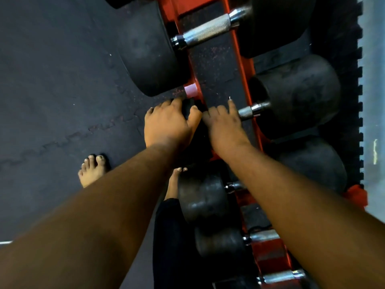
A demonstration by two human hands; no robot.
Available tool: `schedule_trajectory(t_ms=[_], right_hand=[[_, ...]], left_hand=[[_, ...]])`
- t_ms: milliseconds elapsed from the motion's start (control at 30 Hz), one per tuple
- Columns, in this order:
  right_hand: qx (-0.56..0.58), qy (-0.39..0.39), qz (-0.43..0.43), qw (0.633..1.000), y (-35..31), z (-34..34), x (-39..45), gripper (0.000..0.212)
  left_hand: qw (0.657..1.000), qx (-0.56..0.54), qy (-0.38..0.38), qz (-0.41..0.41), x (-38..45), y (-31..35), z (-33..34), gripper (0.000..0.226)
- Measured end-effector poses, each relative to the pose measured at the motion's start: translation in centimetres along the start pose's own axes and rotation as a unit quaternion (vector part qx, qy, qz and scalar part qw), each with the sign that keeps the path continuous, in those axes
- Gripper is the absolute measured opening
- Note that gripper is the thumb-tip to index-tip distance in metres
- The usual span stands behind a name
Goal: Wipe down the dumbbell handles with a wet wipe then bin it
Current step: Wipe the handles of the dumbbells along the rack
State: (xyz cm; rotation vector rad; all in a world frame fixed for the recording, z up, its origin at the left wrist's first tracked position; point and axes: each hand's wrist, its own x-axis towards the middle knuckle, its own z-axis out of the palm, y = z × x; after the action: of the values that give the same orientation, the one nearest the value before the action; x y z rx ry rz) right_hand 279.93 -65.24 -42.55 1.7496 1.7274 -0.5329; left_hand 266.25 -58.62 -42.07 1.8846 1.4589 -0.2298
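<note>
Setting: a gym floor [62, 80] of dark interlocking rubber mats, seen from above, with a red rack [239, 59] running up the view and a pale wall strip at the right edge.

Dumbbell in hand [295, 94]: laid across the red rack at mid-view. Its far black head and a short stretch of knurled steel handle [246, 112] are visible; the rest of the handle is covered by the right hand [224, 124], and the near head [188, 108] lies under the left hand [168, 124].

Hands: the left hand is curled over the near head, thumb on the inner side, and is judged to be steadying it. The right hand is laid over the handle with fingers bent and the forefinger stretched forward; whether the handle is gripped or only pressed cannot be told.

Wet wipe: not seen with certainty. It may be hidden beneath the right hand; this cannot be confirmed.

Other stock: a larger dumbbell [208, 30] lies above with its handle bare, and smaller dumbbells [208, 197] lie below on the same rack. Two bare feet [93, 170] stand on the floor beside the rack.

Progress, as judged: wiping appears under way on one handle. No handle can be marked clean or unclean from its appearance. No bin is in view, so disposal is held to be outstanding.
</note>
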Motion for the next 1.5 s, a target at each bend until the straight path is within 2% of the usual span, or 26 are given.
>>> schedule_trajectory(t_ms=[100,167,267,367,433,533,633,733,800,867,933,1033,1100,1200,1267,1333,1400,1500], right_hand=[[-0.040,0.065,0.012,0.997,-0.2,2.7,-2.5,0.052],[-0.044,0.061,0.012,0.997,-0.1,2.1,-2.0,0.048],[0.009,-0.029,-0.012,0.999,0.2,-0.8,0.9,0.026],[0.031,-0.135,-0.032,0.990,1.0,-2.9,3.4,0.018],[0.006,-0.094,-0.034,0.995,0.8,-2.0,2.1,0.027],[-0.029,0.034,-0.001,0.999,0.1,1.8,-2.3,0.054],[-0.066,0.029,-0.004,0.997,0.4,3.2,-3.4,0.064],[-0.033,-0.017,-0.009,0.999,0.2,0.4,-0.6,0.044],[0.019,-0.078,-0.025,0.996,0.5,-1.4,1.9,0.023],[0.035,-0.134,-0.031,0.990,0.8,-2.6,3.1,0.016],[-0.004,-0.094,-0.026,0.995,0.6,-1.7,2.1,0.025],[-0.033,0.026,0.001,0.999,0.2,1.5,-1.9,0.048],[-0.060,0.038,0.000,0.997,0.6,2.8,-3.2,0.058],[-0.021,0.010,0.000,1.000,0.6,0.5,-0.8,0.034],[0.023,-0.060,-0.012,0.998,0.6,-1.6,2.0,0.022],[0.032,-0.128,-0.025,0.991,0.9,-2.8,3.2,0.020],[0.011,-0.094,-0.029,0.995,1.0,-2.2,1.9,0.026],[-0.013,0.032,-0.006,0.999,0.5,0.8,-1.8,0.042]], left_hand=[[1.000,-0.009,-0.002,0.002,0.0,0.0,0.1,0.055],[1.000,-0.009,0.000,0.002,0.0,0.0,0.1,0.054],[1.000,-0.011,-0.001,0.001,0.1,-0.1,0.1,0.053],[1.000,-0.005,-0.002,0.001,0.1,0.0,0.2,0.053],[1.000,-0.005,-0.001,-0.001,0.1,-0.1,0.1,0.053],[1.000,-0.008,0.000,0.000,0.1,-0.2,0.3,0.054],[1.000,-0.015,-0.001,0.003,0.1,-0.2,0.4,0.055],[1.000,-0.011,0.000,-0.001,0.2,-0.3,0.4,0.057],[1.000,-0.010,0.001,0.000,0.2,-0.2,0.4,0.057],[1.000,-0.012,-0.002,0.002,0.2,-0.1,0.3,0.057],[1.000,-0.017,-0.002,0.003,0.2,-0.1,0.2,0.057],[1.000,-0.021,0.001,0.004,0.1,-0.2,0.2,0.056],[1.000,-0.021,0.002,0.006,0.0,-0.2,0.2,0.054],[1.000,-0.015,0.004,0.005,0.1,-0.2,0.4,0.055],[1.000,-0.013,0.003,0.003,0.1,-0.2,0.3,0.057],[1.000,-0.011,-0.004,0.001,0.2,-0.1,0.3,0.060],[1.000,-0.010,-0.004,0.000,0.3,0.1,0.1,0.060],[1.000,-0.013,0.001,0.000,0.1,-0.1,0.2,0.058]])
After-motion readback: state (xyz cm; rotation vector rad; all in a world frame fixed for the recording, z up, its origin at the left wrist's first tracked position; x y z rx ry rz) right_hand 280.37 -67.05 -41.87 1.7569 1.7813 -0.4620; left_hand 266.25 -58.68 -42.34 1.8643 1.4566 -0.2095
